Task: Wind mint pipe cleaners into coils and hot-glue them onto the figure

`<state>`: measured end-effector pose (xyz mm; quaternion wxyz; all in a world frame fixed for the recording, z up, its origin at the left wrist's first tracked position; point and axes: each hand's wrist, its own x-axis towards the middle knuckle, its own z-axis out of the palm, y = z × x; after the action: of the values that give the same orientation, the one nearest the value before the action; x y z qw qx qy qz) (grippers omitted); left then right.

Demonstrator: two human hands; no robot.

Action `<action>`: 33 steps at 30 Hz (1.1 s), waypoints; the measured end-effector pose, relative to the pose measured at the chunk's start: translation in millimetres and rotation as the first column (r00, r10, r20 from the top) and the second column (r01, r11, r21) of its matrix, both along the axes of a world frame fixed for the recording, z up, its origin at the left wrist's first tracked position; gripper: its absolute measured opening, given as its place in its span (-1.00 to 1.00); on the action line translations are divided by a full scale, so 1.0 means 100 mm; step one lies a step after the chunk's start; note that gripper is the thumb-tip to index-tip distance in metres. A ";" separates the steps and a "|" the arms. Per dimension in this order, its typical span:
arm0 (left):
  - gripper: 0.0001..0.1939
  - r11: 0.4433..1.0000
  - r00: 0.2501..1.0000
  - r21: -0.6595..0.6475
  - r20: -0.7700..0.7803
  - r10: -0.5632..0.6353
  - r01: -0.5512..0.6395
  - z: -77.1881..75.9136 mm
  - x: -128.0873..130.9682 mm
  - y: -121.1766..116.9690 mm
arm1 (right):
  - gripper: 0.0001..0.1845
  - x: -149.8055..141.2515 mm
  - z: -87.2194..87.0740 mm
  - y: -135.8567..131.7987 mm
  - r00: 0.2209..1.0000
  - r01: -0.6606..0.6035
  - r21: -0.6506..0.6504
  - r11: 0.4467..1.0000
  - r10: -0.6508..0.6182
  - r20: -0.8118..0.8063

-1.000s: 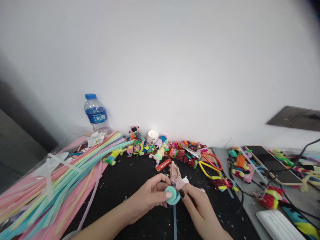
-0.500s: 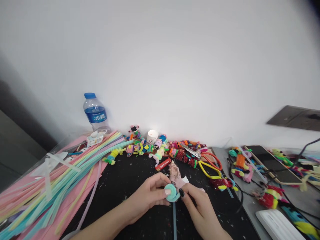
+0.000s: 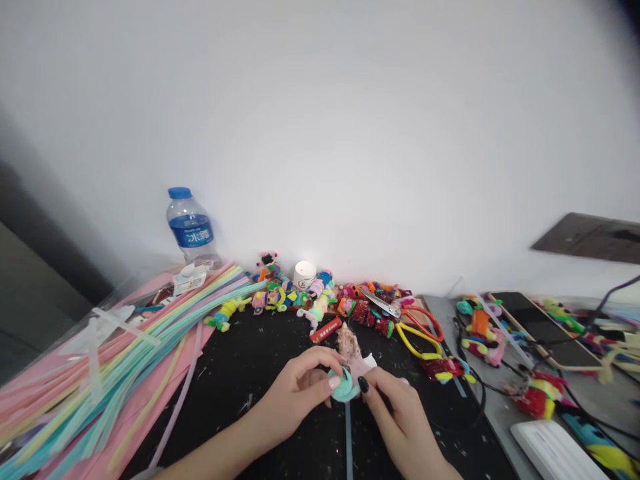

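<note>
A mint-green coil of pipe cleaner (image 3: 344, 389) is pinched between the thumb and fingers of my left hand (image 3: 305, 387). From the other side my right hand (image 3: 393, 407), with dark nails, is closed with thumb and index finger at the coil's right edge. Just beyond my fingers lies a hot glue gun (image 3: 349, 343) with a stained, crusted tip, its body partly hidden by my hands. A pale glue stick (image 3: 349, 440) lies on the black mat (image 3: 270, 427) below the coil. Near the gun's tip sits a small red packet (image 3: 326, 329).
Pastel pipe cleaners (image 3: 150, 347) spread across the left side, with a water bottle (image 3: 193, 227) behind. Scissors (image 3: 400, 310) with red and yellow handles rest among small colourful figures (image 3: 317, 303). At right are a phone (image 3: 545, 330), a white box-like device (image 3: 555, 450) and cables.
The coil has tipped and turned in my left fingers, so a narrower, more open ring shows. My left index finger has come over its top. My right hand has barely moved.
</note>
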<state>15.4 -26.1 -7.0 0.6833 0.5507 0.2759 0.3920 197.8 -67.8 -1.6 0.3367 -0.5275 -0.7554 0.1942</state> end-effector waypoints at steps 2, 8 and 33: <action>-0.82 1.000 1.000 -0.007 0.004 -0.011 0.011 0.00 0.00 0.00 | -0.74 0.00 0.00 -0.01 1.000 0.004 0.017 1.000 -0.004 -0.003; -0.78 0.995 0.996 -0.079 0.073 -0.048 0.054 0.00 0.02 -0.02 | -0.73 0.00 0.02 -0.01 1.000 0.008 0.029 1.000 -0.007 -0.018; -0.82 0.999 0.998 0.047 0.069 -0.010 0.007 -0.07 0.01 -0.01 | -0.88 0.00 0.03 -0.01 0.994 -0.070 -0.055 0.996 0.065 -0.084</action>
<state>16.7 -27.1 -14.4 0.6812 0.5537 0.2405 0.4142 198.0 -68.7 1.2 0.3455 -0.5028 -0.7523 0.2487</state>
